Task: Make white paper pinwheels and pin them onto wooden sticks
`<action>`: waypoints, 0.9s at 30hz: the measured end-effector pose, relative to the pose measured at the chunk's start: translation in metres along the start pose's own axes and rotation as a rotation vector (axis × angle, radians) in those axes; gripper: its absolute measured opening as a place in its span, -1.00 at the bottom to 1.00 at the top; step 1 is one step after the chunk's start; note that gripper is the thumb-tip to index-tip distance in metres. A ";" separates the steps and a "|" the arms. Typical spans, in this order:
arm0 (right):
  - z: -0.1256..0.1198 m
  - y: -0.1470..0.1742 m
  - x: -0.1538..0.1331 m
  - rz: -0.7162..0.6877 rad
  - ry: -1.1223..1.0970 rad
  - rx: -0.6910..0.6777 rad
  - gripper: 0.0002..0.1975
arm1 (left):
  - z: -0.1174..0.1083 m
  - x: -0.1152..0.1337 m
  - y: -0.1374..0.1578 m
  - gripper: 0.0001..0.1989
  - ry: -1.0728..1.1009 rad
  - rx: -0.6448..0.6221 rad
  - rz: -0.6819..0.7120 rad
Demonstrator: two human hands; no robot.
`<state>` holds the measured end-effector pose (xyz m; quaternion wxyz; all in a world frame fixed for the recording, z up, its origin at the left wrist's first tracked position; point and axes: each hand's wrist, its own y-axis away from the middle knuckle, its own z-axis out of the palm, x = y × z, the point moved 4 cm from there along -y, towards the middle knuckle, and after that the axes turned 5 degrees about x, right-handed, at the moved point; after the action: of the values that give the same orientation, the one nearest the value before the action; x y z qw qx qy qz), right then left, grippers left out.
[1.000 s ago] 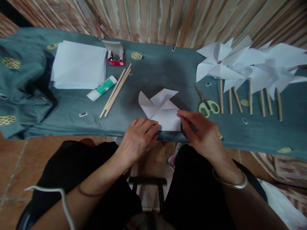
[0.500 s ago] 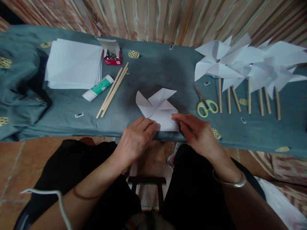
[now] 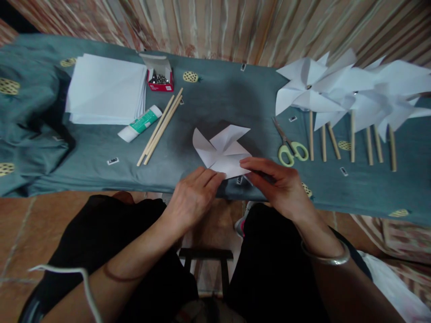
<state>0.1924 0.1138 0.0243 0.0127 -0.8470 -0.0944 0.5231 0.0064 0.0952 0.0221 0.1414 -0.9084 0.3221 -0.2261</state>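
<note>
A white paper pinwheel (image 3: 224, 154) without a stick lies near the front edge of the cloth, its upper blades standing up in curved folds. My left hand (image 3: 197, 190) pinches its lower left edge, thumb and fingers close together. At the lower right, my right hand (image 3: 278, 181) grips a blade between thumb and fingers, and a paper corner shows under the thumb. Right of the pinwheel rest scissors (image 3: 290, 150) with light green handles. Three wooden sticks (image 3: 160, 128) lie on its left.
Finished pinwheels (image 3: 336, 92) on sticks overlap at the right. At the left are a stack of white paper (image 3: 107, 89), a green-and-white tube (image 3: 139, 124) and an open red box (image 3: 160, 83) of small metal pieces. A green cloth (image 3: 235, 101) covers the table.
My right hand has lifted and folded the pinwheel's lower right part inward, so its bottom edge now slants and a cloth label shows below. My left hand keeps its hold.
</note>
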 end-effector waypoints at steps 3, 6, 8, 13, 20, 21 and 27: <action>0.007 -0.004 -0.003 0.006 -0.047 0.017 -0.83 | 0.000 0.001 0.001 -0.80 0.008 -0.020 -0.009; 0.015 -0.007 -0.006 0.002 -0.019 0.048 -0.87 | -0.001 0.002 0.001 -0.80 0.035 -0.030 -0.024; 0.019 -0.008 -0.008 -0.015 0.013 0.047 -0.85 | -0.001 0.002 0.001 -0.80 0.055 -0.043 -0.033; 0.025 -0.009 -0.012 -0.115 0.112 -0.024 -0.79 | -0.001 0.002 0.001 -0.79 0.078 -0.063 -0.030; 0.022 -0.012 -0.018 -0.194 0.263 0.003 -0.80 | -0.001 0.001 0.001 -0.79 0.087 -0.104 -0.034; 0.021 -0.013 -0.018 -0.205 0.289 0.004 -0.78 | -0.001 0.001 0.001 -0.78 0.094 -0.102 -0.038; 0.018 -0.016 -0.014 -0.205 0.307 -0.010 -0.87 | 0.002 -0.002 0.002 -0.77 0.113 -0.100 -0.066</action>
<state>0.1679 0.1258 0.0307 0.0762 -0.9027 -0.1798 0.3833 0.0053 0.0953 0.0195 0.0700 -0.9103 0.3101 -0.2652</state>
